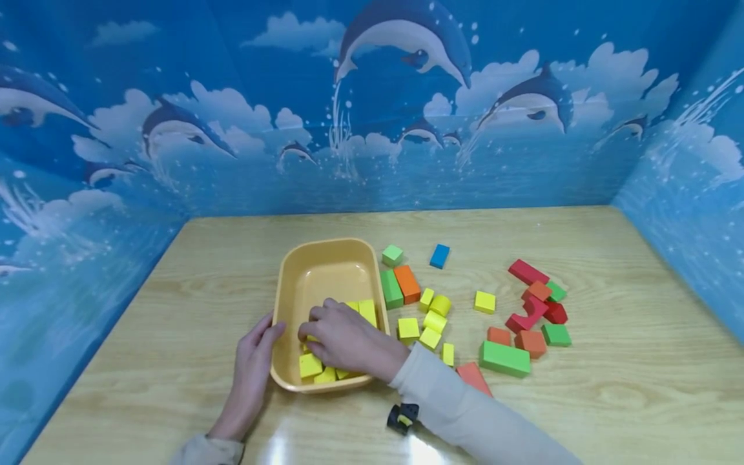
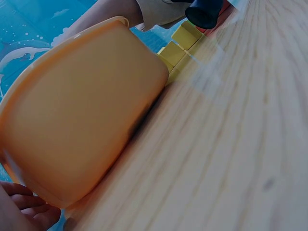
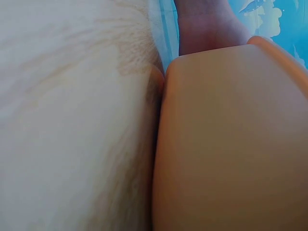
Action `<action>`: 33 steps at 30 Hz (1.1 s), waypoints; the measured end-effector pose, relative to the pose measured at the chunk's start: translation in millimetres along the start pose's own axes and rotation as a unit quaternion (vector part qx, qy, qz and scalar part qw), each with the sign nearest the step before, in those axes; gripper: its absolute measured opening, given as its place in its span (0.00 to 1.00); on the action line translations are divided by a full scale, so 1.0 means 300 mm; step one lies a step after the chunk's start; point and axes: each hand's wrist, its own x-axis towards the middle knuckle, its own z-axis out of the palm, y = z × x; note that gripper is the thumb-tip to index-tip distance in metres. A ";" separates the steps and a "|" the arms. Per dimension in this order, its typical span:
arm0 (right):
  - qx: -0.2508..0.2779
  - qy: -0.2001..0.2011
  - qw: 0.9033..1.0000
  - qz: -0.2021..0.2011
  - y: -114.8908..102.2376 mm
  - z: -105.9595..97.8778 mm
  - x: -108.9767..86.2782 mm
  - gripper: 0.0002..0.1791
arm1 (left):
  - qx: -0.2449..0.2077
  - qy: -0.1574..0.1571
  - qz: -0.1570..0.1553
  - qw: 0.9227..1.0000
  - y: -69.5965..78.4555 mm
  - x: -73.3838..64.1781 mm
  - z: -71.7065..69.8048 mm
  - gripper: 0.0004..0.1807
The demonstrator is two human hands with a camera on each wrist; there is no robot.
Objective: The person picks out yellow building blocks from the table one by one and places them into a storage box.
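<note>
A tan plastic tub (image 1: pixel 316 250) stands on the table, with several yellow blocks (image 1: pixel 310 365) in its near half. At its left side my left hand (image 1: pixel 252 361) grips the wall, thumb over the rim and fingers along the outside. In the left wrist view, bent fingers (image 2: pixel 33 211) lie against the tub's outer wall. My right hand (image 1: pixel 349 336) reaches in over the right rim, its fingers curled down around a yellow block (image 1: pixel 308 347) that shows between fingers and thumb. The right wrist view shows only the tub's outer wall (image 3: pixel 231 134) and part of an arm.
Right of the tub lie several loose yellow blocks (image 1: pixel 434 321), green and orange blocks (image 1: pixel 407 284) and a blue block (image 1: pixel 440 256). Red, orange and green blocks (image 1: pixel 504 359) are scattered farther right. A dolphin-print backdrop (image 1: pixel 372 181) borders the wooden table (image 1: pixel 616 303).
</note>
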 end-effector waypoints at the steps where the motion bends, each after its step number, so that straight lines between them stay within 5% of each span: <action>1: 0.000 0.000 1.000 0.001 0.000 -0.001 0.000 0.10 | -0.001 0.001 0.000 1.000 0.001 0.000 0.001 0.26; 33: 0.002 0.003 1.000 -0.003 -0.014 -0.003 0.004 0.09 | -0.007 0.015 0.018 1.000 -0.002 -0.010 -0.002 0.24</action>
